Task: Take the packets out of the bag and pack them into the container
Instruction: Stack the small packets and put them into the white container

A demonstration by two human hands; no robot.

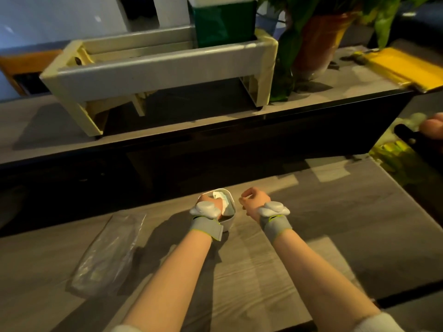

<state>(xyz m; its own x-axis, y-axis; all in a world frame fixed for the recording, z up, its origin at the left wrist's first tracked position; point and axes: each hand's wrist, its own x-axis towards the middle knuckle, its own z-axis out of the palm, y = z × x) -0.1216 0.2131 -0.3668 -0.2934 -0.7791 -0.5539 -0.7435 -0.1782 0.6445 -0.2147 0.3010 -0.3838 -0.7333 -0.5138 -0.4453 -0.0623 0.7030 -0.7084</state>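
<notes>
A small white container [230,200] stands on the wooden table ahead of me, with white packets [221,197] showing inside it. My left hand [211,202] reaches down into the container among the packets; its fingers are hidden by the wrist and the wrist sensor. My right hand [253,198] hovers just right of the container with its fingers curled and nothing visible in them. A clear plastic bag [109,252] lies flat on the table to the left, apart from both hands.
Beyond the table runs a dark raised counter [215,144] carrying a cream stand [153,70], a green box and a potted plant [318,44]. A yellow cloth [405,65] lies at the far right. Another person's hand [431,127] shows at the right edge.
</notes>
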